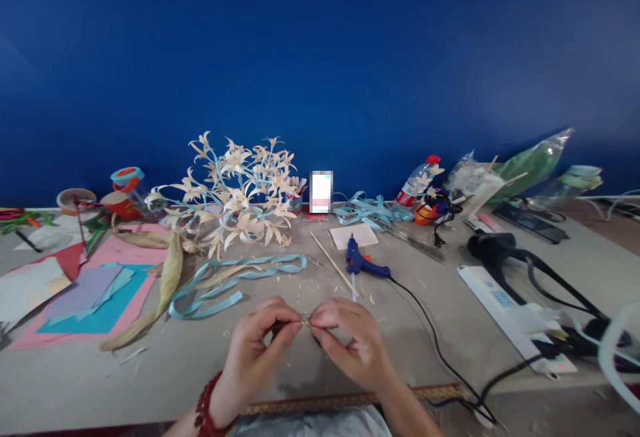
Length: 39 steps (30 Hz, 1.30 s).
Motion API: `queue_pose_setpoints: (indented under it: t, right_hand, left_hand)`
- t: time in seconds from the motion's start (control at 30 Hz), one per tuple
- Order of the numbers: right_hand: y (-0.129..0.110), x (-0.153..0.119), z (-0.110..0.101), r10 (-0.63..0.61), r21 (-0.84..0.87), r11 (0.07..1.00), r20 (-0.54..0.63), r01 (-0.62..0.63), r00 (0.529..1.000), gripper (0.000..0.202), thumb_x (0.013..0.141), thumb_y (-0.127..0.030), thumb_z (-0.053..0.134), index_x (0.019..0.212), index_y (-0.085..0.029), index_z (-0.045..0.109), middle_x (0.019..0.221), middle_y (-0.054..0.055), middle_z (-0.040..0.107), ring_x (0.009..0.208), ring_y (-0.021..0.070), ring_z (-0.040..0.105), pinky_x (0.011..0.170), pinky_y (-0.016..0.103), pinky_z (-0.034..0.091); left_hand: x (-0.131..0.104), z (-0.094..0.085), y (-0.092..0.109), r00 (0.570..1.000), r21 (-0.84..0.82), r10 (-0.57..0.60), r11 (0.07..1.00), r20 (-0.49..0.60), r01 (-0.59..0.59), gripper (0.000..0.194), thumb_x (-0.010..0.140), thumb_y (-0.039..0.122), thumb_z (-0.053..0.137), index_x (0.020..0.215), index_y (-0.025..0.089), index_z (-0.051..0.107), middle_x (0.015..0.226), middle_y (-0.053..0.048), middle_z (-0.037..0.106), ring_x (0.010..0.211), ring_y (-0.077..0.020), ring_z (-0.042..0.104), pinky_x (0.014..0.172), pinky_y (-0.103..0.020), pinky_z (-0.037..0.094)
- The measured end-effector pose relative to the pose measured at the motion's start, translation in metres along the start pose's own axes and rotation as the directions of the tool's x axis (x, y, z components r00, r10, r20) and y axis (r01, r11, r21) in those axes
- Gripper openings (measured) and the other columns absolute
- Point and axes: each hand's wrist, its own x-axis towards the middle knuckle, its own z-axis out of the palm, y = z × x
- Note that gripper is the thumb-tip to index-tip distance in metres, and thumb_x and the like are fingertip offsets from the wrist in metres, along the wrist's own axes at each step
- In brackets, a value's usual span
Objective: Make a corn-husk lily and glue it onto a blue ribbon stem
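Note:
My left hand (264,342) and my right hand (351,338) meet over the near middle of the table, thumbs and forefingers pinched together. Between the fingertips shows a small yellowish piece (305,322), mostly hidden and too small to name; both hands are closed on it. Beyond them lie a blue glue gun (356,258), a thin wooden stick (333,262) and a white card (354,236). Light-blue ribbon (280,262) curls left of centre, beside a dried corn husk (171,275). Farther back stands a bunch of pale handmade flowers (243,187) on blue stems.
Coloured paper sheets (95,310) cover the left side. A white power strip (500,310) with black cables lies at right; the glue gun's cord (427,327) runs there. Behind are a phone (321,192), more ribbon (367,210) and a red-capped bottle (420,182). A blue wall closes the back.

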Motion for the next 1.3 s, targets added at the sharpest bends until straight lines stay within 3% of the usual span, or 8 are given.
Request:
queue_pose_setpoints:
  t: [0.1, 0.2, 0.4, 0.6, 0.77, 1.1, 1.2, 1.3]
  right_hand:
    - [0.0, -0.0004, 0.0033, 0.022, 0.017, 1.0, -0.003, -0.022, 1.0, 0.014, 0.085, -0.011, 0.056, 0.09, -0.023, 0.059, 0.081, 0.002, 0.069, 0.074, 0.0166, 0.063, 0.074, 0.03, 0.047]
    - [-0.0004, -0.0009, 0.0048, 0.039, 0.024, 0.999, 0.0, -0.039, 0.999, 0.012, 0.085, -0.013, 0.057, 0.09, -0.024, 0.058, 0.081, 0.001, 0.068, 0.076, 0.017, 0.062, 0.077, 0.032, 0.047]
    - [-0.0024, 0.0014, 0.0039, 0.064, 0.026, 0.998, 0.004, -0.064, 0.998, 0.011, 0.087, -0.013, 0.054, 0.087, -0.023, 0.058, 0.079, 0.001, 0.067, 0.075, 0.0166, 0.061, 0.077, 0.032, 0.045]
    - [-0.0024, 0.0005, 0.0041, 0.047, 0.005, 0.999, 0.009, -0.047, 0.999, 0.011, 0.088, -0.014, 0.052, 0.087, -0.023, 0.057, 0.078, 0.001, 0.066, 0.074, 0.0167, 0.061, 0.076, 0.032, 0.046]
    - [-0.0021, 0.0017, 0.0042, 0.034, -0.011, 0.999, -0.01, -0.034, 0.999, 0.011, 0.086, -0.013, 0.054, 0.086, -0.023, 0.057, 0.078, 0.002, 0.067, 0.072, 0.0173, 0.061, 0.071, 0.031, 0.046]
    - [-0.0026, 0.0011, 0.0021, 0.025, 0.025, 0.999, -0.06, -0.024, 0.998, 0.015, 0.084, -0.009, 0.056, 0.089, -0.023, 0.058, 0.081, 0.002, 0.068, 0.074, 0.0167, 0.062, 0.075, 0.031, 0.047]
    - [-0.003, 0.0004, 0.0029, 0.068, 0.029, 0.997, -0.021, -0.067, 0.998, 0.013, 0.086, -0.012, 0.054, 0.09, -0.023, 0.059, 0.082, 0.003, 0.068, 0.075, 0.0178, 0.062, 0.075, 0.032, 0.046]
    - [-0.0033, -0.0004, 0.0048, 0.086, 0.057, 0.995, -0.006, -0.085, 0.996, 0.011, 0.088, -0.014, 0.051, 0.089, -0.022, 0.058, 0.082, 0.004, 0.067, 0.076, 0.0184, 0.061, 0.074, 0.032, 0.046]
  left_hand:
    - [-0.0001, 0.0043, -0.0032, 0.996, -0.121, -0.089, 0.989, 0.008, 0.09, 0.014, 0.091, 0.02, 0.058, 0.079, 0.018, 0.064, 0.07, -0.001, 0.058, 0.067, -0.0134, 0.054, 0.06, -0.023, 0.04]
    - [0.0002, 0.0066, -0.0047, 0.995, -0.189, -0.102, 0.977, 0.011, 0.102, 0.012, 0.092, 0.02, 0.057, 0.082, 0.018, 0.065, 0.073, -0.001, 0.058, 0.068, -0.0134, 0.054, 0.06, -0.022, 0.04]
    - [0.0017, 0.0034, 0.0005, 0.999, -0.098, -0.008, 0.995, 0.035, 0.011, 0.013, 0.093, 0.018, 0.054, 0.083, 0.018, 0.062, 0.076, -0.003, 0.059, 0.073, -0.0151, 0.055, 0.067, -0.025, 0.041]
    - [0.0001, 0.0039, 0.0008, 0.991, -0.133, -0.114, 0.984, 0.066, 0.122, 0.02, 0.096, 0.024, 0.047, 0.079, 0.018, 0.057, 0.075, -0.002, 0.053, 0.07, -0.015, 0.051, 0.064, -0.025, 0.04]
    - [0.0018, 0.0036, 0.0009, 1.0, -0.047, 0.004, 0.999, 0.013, -0.004, 0.008, 0.092, 0.017, 0.053, 0.092, 0.019, 0.061, 0.081, -0.004, 0.059, 0.076, -0.0167, 0.056, 0.067, -0.026, 0.043]
    - [0.0028, 0.0044, -0.0012, 0.983, 0.097, 0.183, 0.978, 0.032, -0.185, 0.023, 0.088, 0.002, 0.051, 0.1, 0.021, 0.059, 0.088, -0.004, 0.06, 0.082, -0.016, 0.058, 0.072, -0.025, 0.046]
    - [0.0021, 0.0062, -0.0002, 0.986, 0.061, 0.161, 0.985, 0.028, -0.163, 0.019, 0.09, 0.004, 0.051, 0.097, 0.02, 0.058, 0.087, -0.004, 0.06, 0.083, -0.0165, 0.057, 0.074, -0.027, 0.045]
    - [0.0008, 0.0093, 0.0023, 0.998, -0.04, 0.056, 0.998, -0.003, -0.056, 0.013, 0.093, 0.01, 0.05, 0.09, 0.02, 0.058, 0.084, -0.004, 0.058, 0.08, -0.0166, 0.056, 0.073, -0.027, 0.043]
